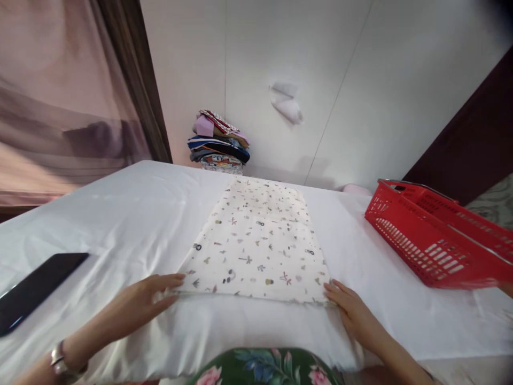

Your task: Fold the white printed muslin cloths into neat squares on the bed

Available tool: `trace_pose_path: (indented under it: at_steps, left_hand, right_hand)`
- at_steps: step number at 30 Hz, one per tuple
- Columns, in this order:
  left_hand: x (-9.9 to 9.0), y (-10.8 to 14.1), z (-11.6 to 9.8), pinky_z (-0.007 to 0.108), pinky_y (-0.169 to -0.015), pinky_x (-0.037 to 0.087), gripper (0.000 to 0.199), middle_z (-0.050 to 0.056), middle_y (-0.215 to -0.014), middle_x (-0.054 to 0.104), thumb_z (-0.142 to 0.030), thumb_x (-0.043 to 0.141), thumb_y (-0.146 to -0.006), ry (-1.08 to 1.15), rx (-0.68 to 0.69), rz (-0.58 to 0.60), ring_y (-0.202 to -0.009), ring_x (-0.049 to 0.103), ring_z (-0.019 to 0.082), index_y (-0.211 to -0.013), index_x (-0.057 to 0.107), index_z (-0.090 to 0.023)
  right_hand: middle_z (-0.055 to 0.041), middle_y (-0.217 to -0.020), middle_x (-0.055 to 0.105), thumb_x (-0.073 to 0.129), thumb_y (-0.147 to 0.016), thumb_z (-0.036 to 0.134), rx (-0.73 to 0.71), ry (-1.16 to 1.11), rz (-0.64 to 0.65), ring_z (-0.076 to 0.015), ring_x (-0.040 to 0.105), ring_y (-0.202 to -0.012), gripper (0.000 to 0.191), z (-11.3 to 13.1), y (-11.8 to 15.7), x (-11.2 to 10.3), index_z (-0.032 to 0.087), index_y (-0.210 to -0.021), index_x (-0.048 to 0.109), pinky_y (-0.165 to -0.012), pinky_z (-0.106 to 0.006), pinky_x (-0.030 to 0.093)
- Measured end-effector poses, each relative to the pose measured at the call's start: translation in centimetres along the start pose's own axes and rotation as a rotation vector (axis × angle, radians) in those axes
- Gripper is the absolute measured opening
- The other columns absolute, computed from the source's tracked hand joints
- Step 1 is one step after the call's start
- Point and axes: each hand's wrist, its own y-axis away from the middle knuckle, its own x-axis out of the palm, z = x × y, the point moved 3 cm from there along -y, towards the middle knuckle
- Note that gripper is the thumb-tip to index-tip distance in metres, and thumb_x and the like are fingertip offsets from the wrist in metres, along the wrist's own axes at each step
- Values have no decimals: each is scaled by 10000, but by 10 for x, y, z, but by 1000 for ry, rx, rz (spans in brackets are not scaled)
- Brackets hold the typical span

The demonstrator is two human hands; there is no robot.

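Note:
A long white cloth [256, 240] printed with small plants and figures lies flat on the white-covered table [120, 214], stretching away from me. My left hand [154, 294] rests at its near left corner, fingers stretched out and thumb apart, fingertips touching the edge. At the near right corner, my right hand [348, 310] lies with extended fingers on the cloth's border; its thumb is hidden. A metal band circles my left wrist.
Folded clothes [219, 141] are stacked at the far edge by the wall. A red plastic basket [433, 240] stands on the right. On the left lies a dark phone [40, 286]. Curtains [80, 107] hang at the left.

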Motion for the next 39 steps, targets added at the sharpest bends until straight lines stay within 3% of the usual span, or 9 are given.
trace_pose_path:
  at_steps: [2, 4, 9, 13, 17, 22, 26, 31, 39]
  left_hand:
    - [-8, -10, -13, 255, -716, 521, 427, -23, -1112, 659, -567, 440, -799, 15, -6, 31, -857, 649, 181, -1012, 676, -282]
    - [-13, -26, -35, 291, -774, 509, 480, 10, -1161, 632, -583, 377, -828, -5, 45, -49, -890, 639, 193, -1037, 657, -255]
    - [11, -69, -81, 424, -1097, 240, 547, 46, -1383, 448, -559, 323, -864, -126, 290, -170, -1330, 307, 242, -1234, 539, -219]
    - [46, -88, -57, 486, -1108, 169, 651, 61, -1471, 291, -594, 321, -841, -203, 136, -34, -1373, 195, 268, -1362, 394, -209]
    - [62, -93, -32, 470, -1125, 124, 682, 24, -1493, 223, -610, 294, -836, -202, 92, 14, -1387, 140, 246, -1403, 314, -231]
    - [59, -95, -27, 468, -1133, 110, 673, 9, -1492, 227, -592, 338, -821, -180, 65, 41, -1388, 132, 248, -1398, 326, -246]
    - [41, -111, -35, 500, -1101, 215, 590, 37, -1434, 366, -575, 334, -825, -94, -7, 133, -1343, 278, 274, -1297, 487, -256]
    - [28, -143, -51, 518, -1112, 155, 611, 71, -1457, 319, -556, 336, -835, -153, 71, -21, -1369, 206, 269, -1322, 455, -206]
    - [60, -152, -28, 468, -1137, 116, 607, -9, -1494, 189, -530, 271, -864, -290, 132, -6, -1385, 119, 215, -1409, 278, -263]
  right_hand:
    - [-48, -1303, 523, 370, -855, 163, 6, -31, -19, -250, 376, -1292, 415, 14, -13, -11, 261, -1197, 583, -1050, -522, 319]
    - [-46, -1327, 501, 351, -876, 189, -29, -79, -75, -242, 347, -1310, 418, 35, -34, -22, 262, -1238, 548, -1075, -530, 265]
    - [-10, -1463, 305, 316, -930, 349, -65, -109, 44, -202, 170, -1381, 463, 70, -93, -21, 265, -1383, 364, -1127, -444, 167]
    - [-40, -1510, 152, 285, -913, 513, 113, 7, 239, -220, 57, -1398, 598, 52, -104, 7, 215, -1430, 260, -1126, -446, 82]
    - [-23, -1520, 92, 240, -907, 553, 161, 41, 266, -200, 3, -1400, 624, 39, -94, 22, 220, -1435, 245, -1125, -415, 33]
    - [-43, -1514, 132, 297, -894, 557, 150, -49, 249, -214, 49, -1399, 625, 42, -90, 17, 212, -1415, 303, -1124, -433, 49]
    - [-67, -1405, 404, 429, -861, 495, 131, -219, 166, -232, 291, -1337, 484, 30, -105, 6, 218, -1234, 562, -1096, -409, 224]
    - [-19, -1155, 633, 450, -850, 296, 197, -247, -108, -184, 557, -1095, 303, -7, -181, -22, 236, -1044, 675, -974, -313, 397]
    - [-42, -978, 678, 386, -866, 202, 539, -115, -220, -166, 574, -950, 307, -90, -338, -45, 176, -952, 679, -831, -227, 398]
